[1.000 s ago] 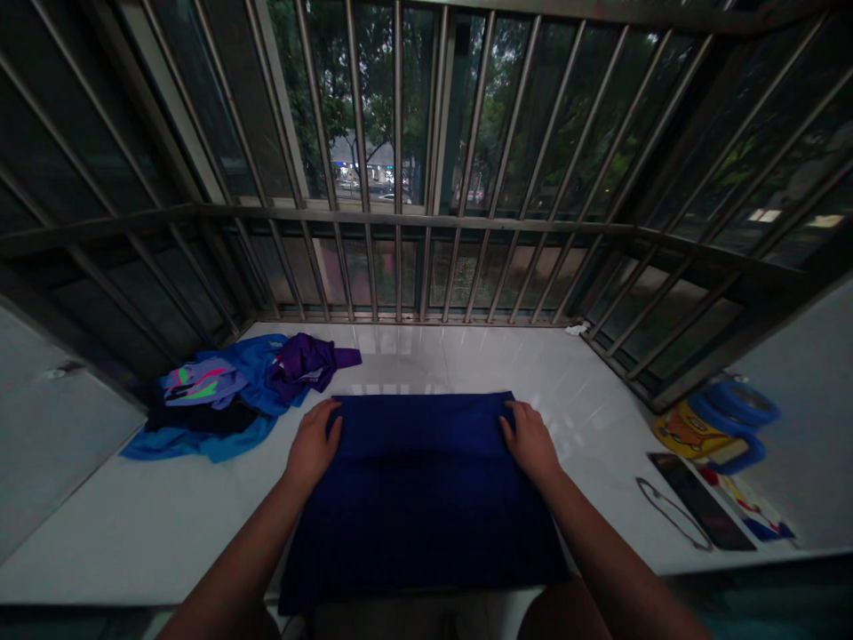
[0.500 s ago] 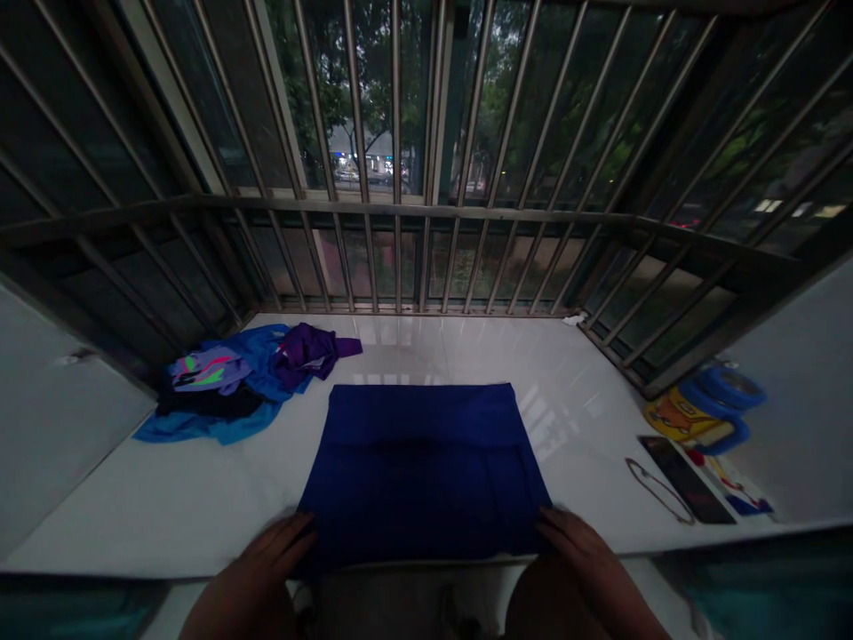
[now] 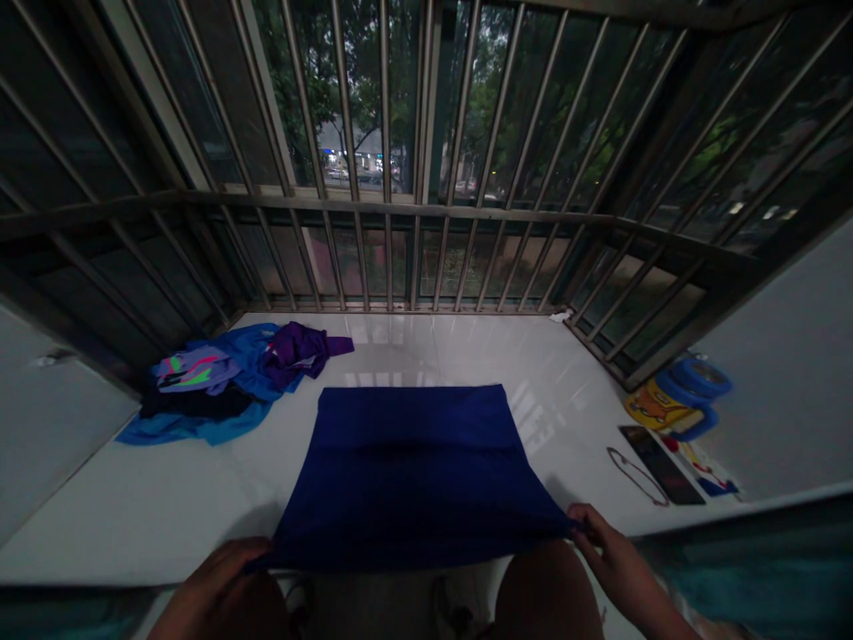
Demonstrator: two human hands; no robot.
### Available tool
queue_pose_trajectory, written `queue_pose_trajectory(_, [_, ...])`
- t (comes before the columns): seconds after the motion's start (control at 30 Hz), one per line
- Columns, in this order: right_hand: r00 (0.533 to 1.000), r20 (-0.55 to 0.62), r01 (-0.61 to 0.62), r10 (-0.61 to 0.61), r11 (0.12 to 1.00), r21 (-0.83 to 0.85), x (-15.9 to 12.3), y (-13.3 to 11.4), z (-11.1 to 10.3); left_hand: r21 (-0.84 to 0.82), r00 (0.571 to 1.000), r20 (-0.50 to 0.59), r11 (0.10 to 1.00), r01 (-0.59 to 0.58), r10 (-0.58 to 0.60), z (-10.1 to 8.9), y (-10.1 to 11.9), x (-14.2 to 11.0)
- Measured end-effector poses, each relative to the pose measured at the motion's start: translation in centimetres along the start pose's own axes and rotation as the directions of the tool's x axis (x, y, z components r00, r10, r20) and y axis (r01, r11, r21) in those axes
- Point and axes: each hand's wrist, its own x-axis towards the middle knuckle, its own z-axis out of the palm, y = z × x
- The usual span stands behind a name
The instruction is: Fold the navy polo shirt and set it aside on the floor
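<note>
A dark blue cloth point(image 3: 413, 471), folded into a broad rectangle, lies on the white sill in front of me. Its far edge rests flat, while the near corners are drawn out sideways and lifted a little. My left hand point(image 3: 223, 569) pinches the near left corner. At the near right corner, my right hand point(image 3: 600, 538) grips the fabric between thumb and fingers. The near edge is stretched between both hands, above my knees. What kind of garment or cloth it is does not show.
Crumpled blue and purple clothes point(image 3: 227, 382) lie at the left. On the right are a yellow and blue container point(image 3: 666, 404), a dark flat phone-like slab point(image 3: 663, 467) and a thin cord loop point(image 3: 633, 480). Metal window bars point(image 3: 413, 213) rise behind the white sill point(image 3: 166, 498).
Both hands have moved outward from lying at the cloth's sides to gripping its near corners. The near edge is now pulled wider and slightly raised. The view has shifted a little.
</note>
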Motion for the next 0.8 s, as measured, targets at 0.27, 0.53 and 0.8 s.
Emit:
queue_pose_trajectory(0.27, [0.942, 0.056, -0.292, 0.330, 0.729, 0.619, 2.1, -4.9, -1.7, -0.245, 0.921, 0.110, 0.888, 0.389, -0.373, -3.7, 6.2, 6.2])
queue_pose_trajectory(0.53, [0.868, -0.016, -0.346, 0.496, 0.627, 0.698, 18.6, -9.8, 0.1, -0.049, 0.855, 0.006, 0.854, 0.518, -0.519, -0.8, 4.7, 25.2])
queue_pose_trajectory(0.8, [0.972, -0.116, -0.177, 0.204, 0.961, 0.211, 22.9, -8.4, 4.7, 0.088, 0.897, 0.030, 0.895, 0.437, -0.441, 3.6, 0.4, 30.2])
